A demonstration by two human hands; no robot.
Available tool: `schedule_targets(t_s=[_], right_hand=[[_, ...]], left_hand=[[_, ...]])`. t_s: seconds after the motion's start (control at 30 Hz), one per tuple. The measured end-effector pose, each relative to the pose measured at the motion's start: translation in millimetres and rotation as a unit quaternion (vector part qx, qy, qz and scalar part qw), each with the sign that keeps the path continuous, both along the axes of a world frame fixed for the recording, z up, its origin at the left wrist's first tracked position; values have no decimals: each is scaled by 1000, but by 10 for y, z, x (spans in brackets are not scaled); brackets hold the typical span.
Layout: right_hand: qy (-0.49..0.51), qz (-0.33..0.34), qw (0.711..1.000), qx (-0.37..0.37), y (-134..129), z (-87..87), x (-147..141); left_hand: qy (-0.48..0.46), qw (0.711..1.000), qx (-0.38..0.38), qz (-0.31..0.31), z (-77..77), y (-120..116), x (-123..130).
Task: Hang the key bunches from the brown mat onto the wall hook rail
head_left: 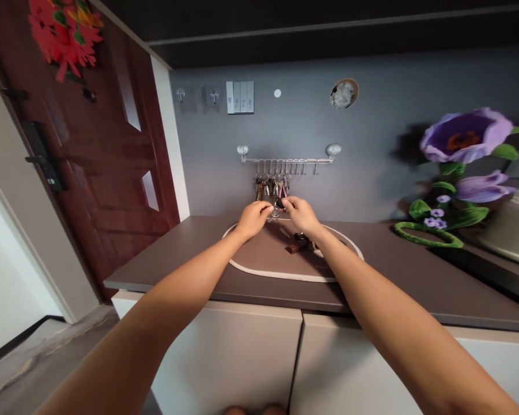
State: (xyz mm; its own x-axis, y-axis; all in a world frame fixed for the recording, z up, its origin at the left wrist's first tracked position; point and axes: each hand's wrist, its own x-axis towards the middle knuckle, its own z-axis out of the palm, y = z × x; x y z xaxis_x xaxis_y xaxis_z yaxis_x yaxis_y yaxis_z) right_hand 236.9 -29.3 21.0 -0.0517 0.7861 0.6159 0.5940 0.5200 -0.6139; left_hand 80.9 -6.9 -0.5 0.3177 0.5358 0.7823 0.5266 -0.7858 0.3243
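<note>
Both hands meet above an oval mat (263,265) with a pale rim, just below a row of hanging keys (268,184). My left hand (254,219) pinches the left side of a small metal key ring (275,213). On its right side, my right hand (301,213) has its fingers closed on a small black item (279,203) by the ring. More keys and a brown fob (297,248) lie on the mat, partly hidden behind my right forearm.
A hook rail (289,161) is fixed to the grey wall. Purple fabric flowers (466,138) stand at the right of the brown counter (155,259). At the left is a dark red door (108,144); a dark shelf (328,34) overhangs the counter.
</note>
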Motion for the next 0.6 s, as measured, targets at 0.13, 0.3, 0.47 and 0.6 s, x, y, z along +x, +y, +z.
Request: schedule_targets(t_s=[0.13,0.3,0.47,0.6], right_hand=[[64,53,996,18,76,-24,19],[132,92,987,1,61,-7,-2],[186,122,975,-25,39,4,-15],[192,121,974,-21,56,-7,-16]], left_hand=[[-31,999,-33,-19,-13,-4,32],[-42,998,-50,-20,-25,1,48],[-67,996,-52,-25,-2,-16,42],[-105,989,-104,-21,23,-32,43]])
